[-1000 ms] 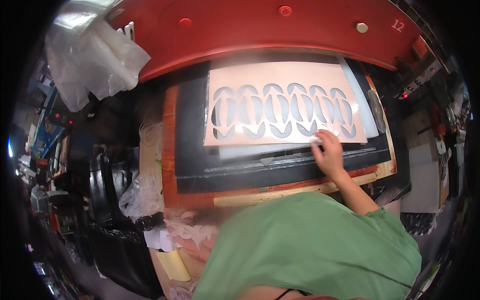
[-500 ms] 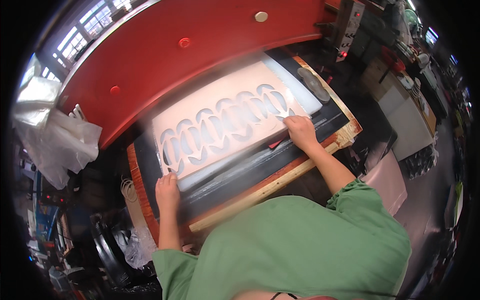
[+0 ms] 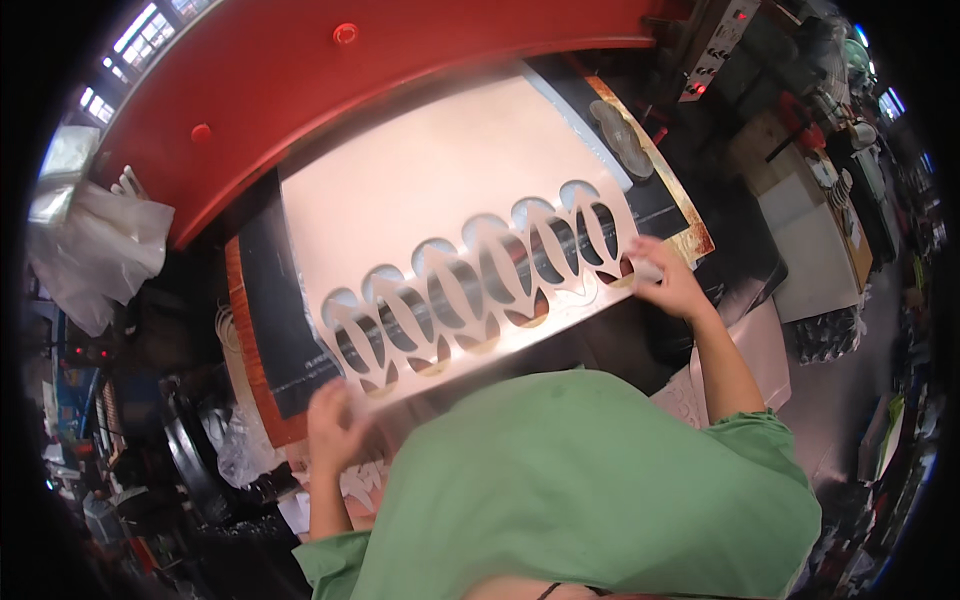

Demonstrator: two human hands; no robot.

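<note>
A pale pink sheet point(image 3: 430, 180) with a row of curved cut-out holes lies over a white layer point(image 3: 585, 140) on a dark board point(image 3: 265, 290). Its near, perforated part reaches past the board's front edge toward my body, and dark surface shows through the holes. My right hand point(image 3: 670, 280) is closed on the near right corner, fingers on top. At the near left corner is my left hand point(image 3: 335, 425), smeared by motion, its fingertips at the sheet's edge with the thumb toward it.
A red machine beam point(image 3: 400, 60) spans the far side, with a control panel point(image 3: 715, 60) at its right. On the board's right side lies a grey sole-shaped piece point(image 3: 620, 138). Clear plastic point(image 3: 110, 240) hangs at left. Pink scraps point(image 3: 365, 485) lie below, and a pale cabinet point(image 3: 815, 240) stands at right.
Both hands have drawn the pink sheet toward my body, so its holes now lie over the board's front edge. More uncut sheet shows behind. The view has shifted slightly.
</note>
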